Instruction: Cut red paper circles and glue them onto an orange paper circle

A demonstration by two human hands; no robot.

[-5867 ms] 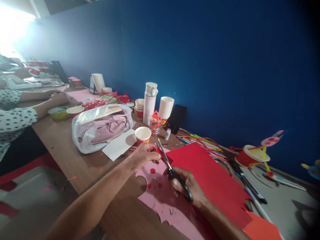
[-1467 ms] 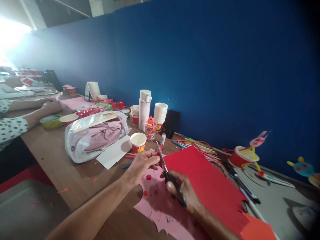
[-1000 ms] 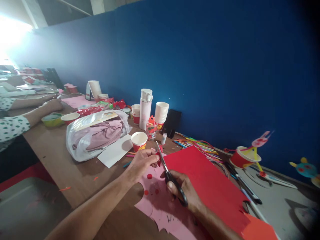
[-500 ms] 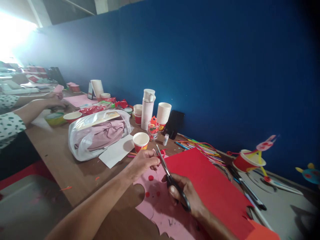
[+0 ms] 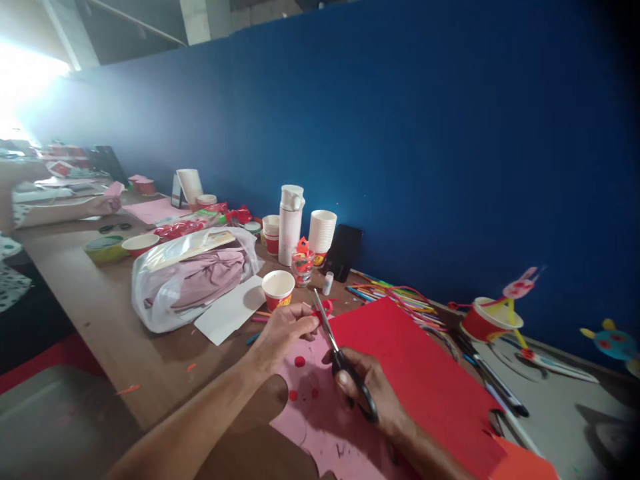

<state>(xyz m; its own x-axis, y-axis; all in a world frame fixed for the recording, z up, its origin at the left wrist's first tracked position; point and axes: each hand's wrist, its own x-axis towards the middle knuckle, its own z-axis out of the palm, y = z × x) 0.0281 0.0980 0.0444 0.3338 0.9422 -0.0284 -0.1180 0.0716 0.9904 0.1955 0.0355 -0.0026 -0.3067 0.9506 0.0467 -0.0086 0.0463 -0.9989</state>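
My right hand point(image 5: 373, 393) grips black-handled scissors point(image 5: 340, 357), blades pointing up and away from me. My left hand point(image 5: 285, 327) pinches a small red paper piece point(image 5: 323, 309) at the blades. Both hands hover over a pink sheet point(image 5: 320, 413) with a few small red discs point(image 5: 299, 361) lying on it. A large red sheet point(image 5: 415, 373) lies just right of the scissors.
Near the left hand stand a paper cup point(image 5: 278, 289), a white card point(image 5: 227, 310) and a plastic bag of cloth point(image 5: 193, 273). A white flask point(image 5: 290, 223), stacked cups point(image 5: 321, 233) and coloured straws point(image 5: 400, 297) line the blue wall. Another person's arm point(image 5: 65, 210) reaches at far left.
My hands have kept their hold on the scissors and red piece, with the blades working at it. The other person's arms at the left have drawn back and further away.
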